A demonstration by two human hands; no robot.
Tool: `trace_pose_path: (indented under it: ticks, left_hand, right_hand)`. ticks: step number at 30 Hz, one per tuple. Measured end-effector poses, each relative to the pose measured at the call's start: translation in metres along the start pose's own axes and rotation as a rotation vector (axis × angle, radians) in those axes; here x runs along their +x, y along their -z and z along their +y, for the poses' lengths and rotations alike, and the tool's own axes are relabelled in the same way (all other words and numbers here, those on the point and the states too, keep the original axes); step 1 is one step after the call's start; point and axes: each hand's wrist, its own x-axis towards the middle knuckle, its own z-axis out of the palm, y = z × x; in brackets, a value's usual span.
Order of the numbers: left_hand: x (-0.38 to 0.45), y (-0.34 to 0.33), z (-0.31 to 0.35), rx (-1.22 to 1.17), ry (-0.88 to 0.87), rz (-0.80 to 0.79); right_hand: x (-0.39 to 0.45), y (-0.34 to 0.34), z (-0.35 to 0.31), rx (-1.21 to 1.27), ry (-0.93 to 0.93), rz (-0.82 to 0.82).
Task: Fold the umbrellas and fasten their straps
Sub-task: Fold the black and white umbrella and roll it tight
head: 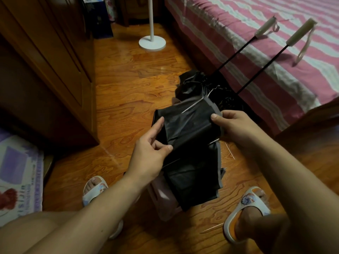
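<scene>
A: What's the room like?

B: A glossy wooden floor (124,74) runs as a strip between a dark wooden wardrobe (45,61) on the left and a bed (256,44) with a pink-and-white striped cover on the right. A person sits low, both feet in white slippers (247,204) flat on the boards.

A: Where's the umbrella?

B: The black umbrella (190,136) is held up between the knees, its canopy bunched and trailing down toward the floor. The left hand (150,153) pinches a fold of the black cloth between thumb and curled fingers; the right hand (234,125) grips the grey-trimmed edge, thumb on top.

A: Any open floor?

B: Most of it lies ahead and to the left, up to the white lamp stand (152,43) with its round base. The right side is tight against the bed's edge.

A: What else is around?

B: Two more umbrellas (201,85) stand with dark canopies crumpled on the floor just beyond the hands, their thin black shafts leaning up over the bed, pale handles (300,32) resting above the cover. A purple-patterned mat (18,173) lies at the far left, by the wardrobe's corner
</scene>
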Motion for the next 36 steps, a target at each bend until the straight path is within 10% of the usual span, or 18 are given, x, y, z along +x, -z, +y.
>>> trace_pose_path:
  ticks: [11,14,19,36]
  left_hand:
    - [0.011,0.001,-0.006,-0.38,0.434,0.206]
    - [0.01,0.002,0.002,-0.409,0.339,0.133]
    - [0.0,0.009,0.003,0.209,-0.077,0.122]
    - [-0.006,0.006,-0.017,0.517,-0.32,0.22]
  right_hand:
    - [-0.009,-0.002,-0.008,0.035,0.053,-0.019]
    - [-0.009,-0.004,-0.009,0.039,0.049,-0.013]
    - [-0.01,-0.002,-0.008,0.029,0.076,0.038]
    - [-0.016,0.009,-0.006,-0.554,0.429,0.021]
